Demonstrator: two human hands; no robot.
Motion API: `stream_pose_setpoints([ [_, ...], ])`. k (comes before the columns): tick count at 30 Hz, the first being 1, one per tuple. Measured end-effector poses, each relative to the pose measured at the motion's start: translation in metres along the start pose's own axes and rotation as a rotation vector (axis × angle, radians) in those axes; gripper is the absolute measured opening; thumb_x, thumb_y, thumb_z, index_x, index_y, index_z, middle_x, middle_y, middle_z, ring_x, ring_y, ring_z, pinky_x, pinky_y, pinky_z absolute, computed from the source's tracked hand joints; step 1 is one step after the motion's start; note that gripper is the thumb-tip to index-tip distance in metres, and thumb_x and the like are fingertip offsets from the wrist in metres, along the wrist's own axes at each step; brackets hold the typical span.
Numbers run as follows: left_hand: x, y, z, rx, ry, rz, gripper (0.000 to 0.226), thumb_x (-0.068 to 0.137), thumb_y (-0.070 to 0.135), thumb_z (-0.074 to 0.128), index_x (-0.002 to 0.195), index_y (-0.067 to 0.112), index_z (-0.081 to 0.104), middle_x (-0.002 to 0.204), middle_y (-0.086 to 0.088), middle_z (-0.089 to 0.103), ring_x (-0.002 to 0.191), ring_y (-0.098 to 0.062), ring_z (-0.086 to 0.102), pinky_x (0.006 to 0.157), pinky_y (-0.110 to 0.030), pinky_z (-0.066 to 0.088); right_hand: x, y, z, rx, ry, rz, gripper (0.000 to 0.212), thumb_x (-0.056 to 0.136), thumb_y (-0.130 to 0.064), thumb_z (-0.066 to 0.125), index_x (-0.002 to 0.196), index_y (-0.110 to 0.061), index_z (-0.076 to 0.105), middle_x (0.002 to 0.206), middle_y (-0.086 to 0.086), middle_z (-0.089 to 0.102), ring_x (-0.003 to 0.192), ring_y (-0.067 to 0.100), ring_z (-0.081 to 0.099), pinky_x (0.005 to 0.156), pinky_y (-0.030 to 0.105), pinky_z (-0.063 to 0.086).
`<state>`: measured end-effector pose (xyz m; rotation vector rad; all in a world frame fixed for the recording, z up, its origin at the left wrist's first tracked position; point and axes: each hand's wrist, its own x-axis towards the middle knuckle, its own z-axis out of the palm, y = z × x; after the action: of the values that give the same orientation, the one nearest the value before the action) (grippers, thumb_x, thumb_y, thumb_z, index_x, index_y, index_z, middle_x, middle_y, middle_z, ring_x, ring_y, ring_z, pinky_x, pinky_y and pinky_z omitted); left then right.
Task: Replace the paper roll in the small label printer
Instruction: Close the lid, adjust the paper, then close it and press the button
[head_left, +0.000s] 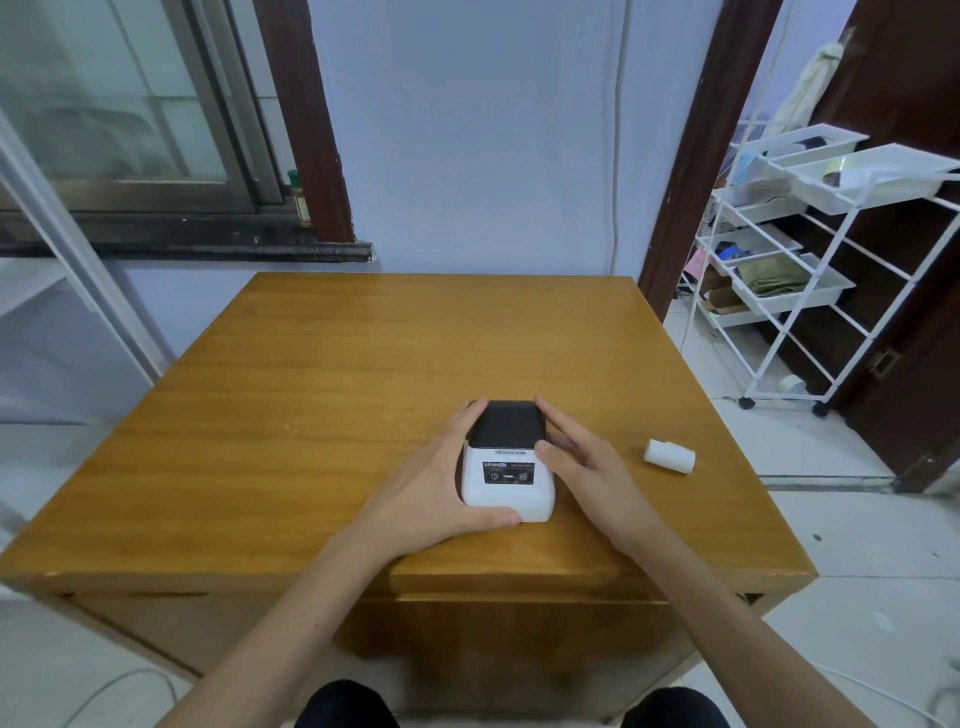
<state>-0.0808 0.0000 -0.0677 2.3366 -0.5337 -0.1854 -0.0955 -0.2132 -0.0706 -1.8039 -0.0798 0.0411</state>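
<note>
At the far left a window (119, 104) with a dark sill sits in the pale wall, a small bottle (300, 200) standing at its right end. Below it spreads the wooden bench (311, 364), seen from above by a seated person.

The left hand (431, 483) lies against the left side of the printer (506, 462): its fingers (470, 415) reach up along the left edge of the black lid, and the thumb wraps across the near white corner, so this hand is grasping the body. The printer rests flat on the bench, a little right of the middle and toward the near edge, lid closed, its white front panel with a dark strip of buttons facing up.

The right hand (587, 467) presses on the printer's right side, fingers stretched along the lid's right edge and thumb laid on the top near the seam; it grips the printer too.

Further right, well apart from both hands, a white paper roll (669, 455) lies on its side on the bench.

Beyond the bench's right edge stands a white wire cart (810, 270) holding trays, in front of a dark door (914, 260).
</note>
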Motion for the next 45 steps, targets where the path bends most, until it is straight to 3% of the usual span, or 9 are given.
stream_pose_setpoints([
  [11, 0.0, 0.0, 0.0006, -0.002, -0.002, 0.005, 0.124, 0.06, 0.071, 0.08, 0.152, 0.055, -0.002, 0.164, 0.018, 0.018, 0.144, -0.005, 0.031, 0.115, -0.037, 0.035, 0.0003, -0.0011, 0.0001, -0.021, 0.001, -0.006, 0.05, 0.097, -0.027, 0.055, 0.143, -0.041, 0.043, 0.137, -0.014, 0.057, 0.128, 0.002, 0.05, 0.108, 0.033, 0.043],
  [17, 0.0002, 0.0007, 0.0005, 0.01, 0.001, 0.004, 0.124, 0.061, 0.069, 0.08, 0.153, 0.052, -0.001, 0.164, 0.018, 0.017, 0.143, -0.006, 0.031, 0.115, -0.038, 0.035, -0.0005, -0.0029, 0.0001, -0.035, -0.002, -0.005, 0.05, 0.098, -0.026, 0.053, 0.144, -0.04, 0.04, 0.135, -0.017, 0.055, 0.126, -0.003, 0.048, 0.102, 0.021, 0.042],
  [22, 0.0004, -0.0007, 0.0006, 0.015, 0.003, 0.015, 0.123, 0.061, 0.069, 0.08, 0.153, 0.053, 0.0, 0.164, 0.02, 0.016, 0.143, -0.005, 0.031, 0.114, -0.036, 0.035, -0.0002, -0.0015, 0.0001, -0.021, 0.002, -0.005, 0.049, 0.097, -0.026, 0.054, 0.143, -0.04, 0.043, 0.132, -0.02, 0.058, 0.124, -0.004, 0.051, 0.103, 0.024, 0.044],
  [29, 0.001, -0.0007, 0.001, 0.015, 0.0, 0.022, 0.123, 0.063, 0.066, 0.082, 0.155, 0.05, 0.001, 0.165, 0.022, 0.007, 0.144, -0.004, 0.027, 0.114, -0.032, 0.032, -0.001, -0.002, 0.0002, -0.01, 0.003, 0.001, 0.049, 0.097, -0.024, 0.054, 0.142, -0.041, 0.044, 0.121, -0.031, 0.058, 0.114, -0.016, 0.053, 0.091, 0.013, 0.046],
  [45, 0.0016, -0.0014, 0.0013, 0.026, -0.005, 0.024, 0.124, 0.061, 0.073, 0.077, 0.154, 0.052, -0.001, 0.166, 0.021, 0.005, 0.146, -0.004, 0.025, 0.115, -0.033, 0.032, -0.0008, -0.0021, -0.0002, -0.038, 0.001, -0.014, 0.05, 0.097, -0.029, 0.054, 0.143, -0.043, 0.041, 0.134, -0.018, 0.057, 0.126, -0.001, 0.051, 0.104, 0.028, 0.045],
])
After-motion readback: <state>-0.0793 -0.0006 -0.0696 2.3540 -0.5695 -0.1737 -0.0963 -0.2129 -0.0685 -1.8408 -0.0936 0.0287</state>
